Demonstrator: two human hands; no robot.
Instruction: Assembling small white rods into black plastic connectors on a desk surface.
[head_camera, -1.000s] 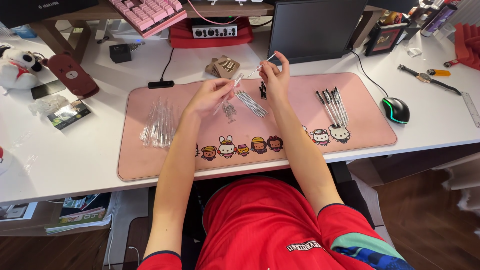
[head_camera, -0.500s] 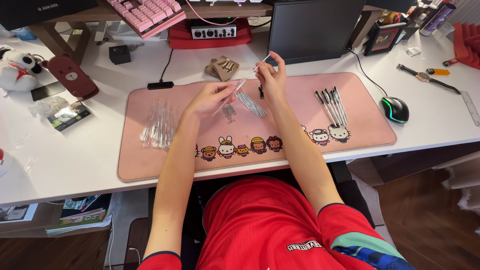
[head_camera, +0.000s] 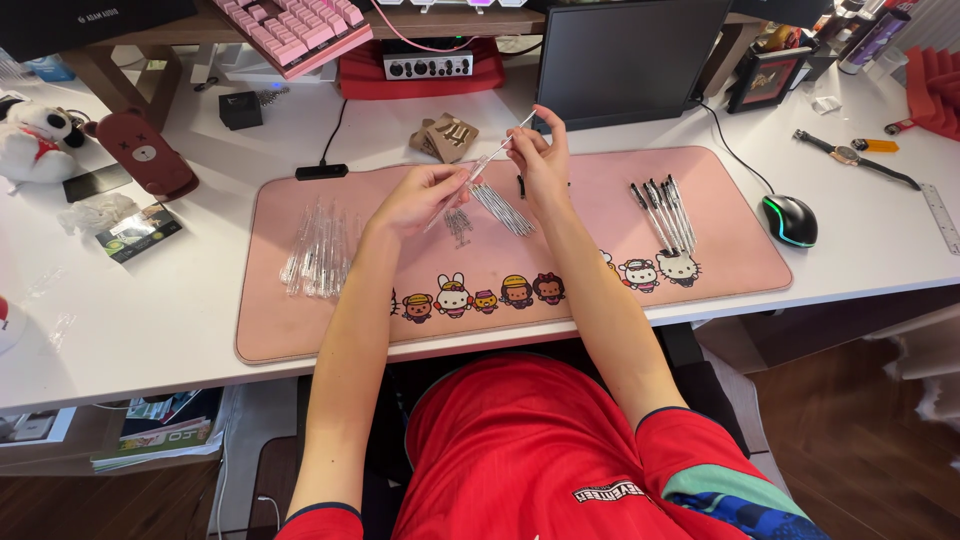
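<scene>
On the pink desk mat (head_camera: 300, 340) near its back edge, we pinch a clear pen barrel (head_camera: 478, 170) with left hand (head_camera: 420, 195) and right hand (head_camera: 540, 160) fingers closed at its ends; it looks light, stiff and slippery.

The clear tube (head_camera: 487, 160) between both hands is too thin to tell its contents. At 12 o'clock, the pink keyboard (head_camera: 290, 30) is cut by the frame's top edge.

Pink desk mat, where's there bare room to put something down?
On the pink desk mat, bare patches lie between the monitor and the finished pens, and at the near left below the clear barrels. The middle is crowded: refills under the left hand and right hand.
</scene>
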